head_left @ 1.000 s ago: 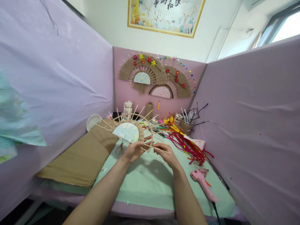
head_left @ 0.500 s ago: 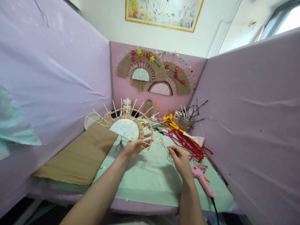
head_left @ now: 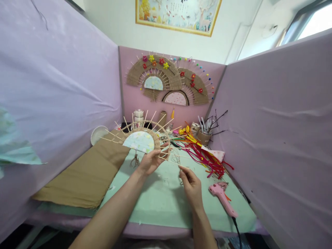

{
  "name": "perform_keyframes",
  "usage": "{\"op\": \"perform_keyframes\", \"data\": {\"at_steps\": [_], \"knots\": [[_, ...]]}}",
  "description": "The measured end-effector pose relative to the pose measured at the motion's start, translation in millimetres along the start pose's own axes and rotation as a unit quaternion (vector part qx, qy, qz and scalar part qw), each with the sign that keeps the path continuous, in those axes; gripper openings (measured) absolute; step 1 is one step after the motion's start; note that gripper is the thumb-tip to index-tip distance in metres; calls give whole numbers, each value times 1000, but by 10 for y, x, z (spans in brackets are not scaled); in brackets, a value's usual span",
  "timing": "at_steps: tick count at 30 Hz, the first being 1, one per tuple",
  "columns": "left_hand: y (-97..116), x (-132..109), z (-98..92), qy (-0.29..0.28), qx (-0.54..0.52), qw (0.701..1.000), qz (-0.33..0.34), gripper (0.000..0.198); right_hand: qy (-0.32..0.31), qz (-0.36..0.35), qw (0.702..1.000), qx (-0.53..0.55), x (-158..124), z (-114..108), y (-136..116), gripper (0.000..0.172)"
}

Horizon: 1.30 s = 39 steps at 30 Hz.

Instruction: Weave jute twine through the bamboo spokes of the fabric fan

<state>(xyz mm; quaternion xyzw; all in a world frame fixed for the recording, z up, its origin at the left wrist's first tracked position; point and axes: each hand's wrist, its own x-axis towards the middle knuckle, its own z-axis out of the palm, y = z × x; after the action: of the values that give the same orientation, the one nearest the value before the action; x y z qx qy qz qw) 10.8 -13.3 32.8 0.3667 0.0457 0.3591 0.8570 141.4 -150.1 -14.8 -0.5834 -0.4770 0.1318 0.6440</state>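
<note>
A half-round fan frame (head_left: 139,141) with a pale floral centre, woven cord around it and thin sticks fanning outward is held above the table. My left hand (head_left: 151,162) grips its lower right edge, thumb in front. Close to the lowest stick on the right, my right hand (head_left: 190,180) is closed in a pinch; what lies between its fingertips is too small to make out. Thin cord (head_left: 175,157) loops between the hands. A knotted tassel (head_left: 135,160) hangs under the fan.
Brown cloth (head_left: 83,173) covers the table's left side. A pink glue gun (head_left: 223,199) lies at the right, near red and yellow pipe cleaners (head_left: 207,159). Behind stand a can (head_left: 194,129) and a holder with twigs (head_left: 204,137). Finished fans (head_left: 155,74) hang on the back panel.
My right hand has moved left and slightly down, nearer the fan's edge. The fan has turned a little in my left hand. The whole view has shifted slightly.
</note>
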Motion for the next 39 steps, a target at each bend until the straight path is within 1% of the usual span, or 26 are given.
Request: {"op": "perform_keyframes", "data": {"at_steps": [2, 4, 7, 12, 17, 23, 32, 36, 39], "knots": [[-38, 35, 59, -7, -2, 1000, 5, 42, -6, -23, 1000, 1, -38, 97, -11, 24], [-84, 52, 78, -13, 2, 1000, 2, 44, -38, -52, 998, -9, -66, 166, -29, 24], [-141, 41, 33, -13, 19, 1000, -10, 43, -77, -81, 993, -31, -83, 207, -35, 24], [-147, -7, -63, -10, 52, 998, -19, 42, -94, -84, 991, -33, -79, 213, 11, 24], [-126, -5, -74, -18, 62, 997, -39, 42, -88, -86, 992, -38, -98, 216, 51, 24], [-116, -4, -75, 3, 69, 997, -25, 37, -89, -90, 991, -43, -128, 199, 60, 25], [-137, -10, -82, -12, 92, 995, -30, 37, -93, -95, 990, -51, -146, 206, 102, 24], [-140, 3, -104, -14, 97, 995, -30, 38, -75, -111, 989, -66, -154, 192, 59, 21], [-141, 6, -105, -8, 114, 993, -28, 38, -50, -130, 987, -86, -133, 136, 23, 19]]}}
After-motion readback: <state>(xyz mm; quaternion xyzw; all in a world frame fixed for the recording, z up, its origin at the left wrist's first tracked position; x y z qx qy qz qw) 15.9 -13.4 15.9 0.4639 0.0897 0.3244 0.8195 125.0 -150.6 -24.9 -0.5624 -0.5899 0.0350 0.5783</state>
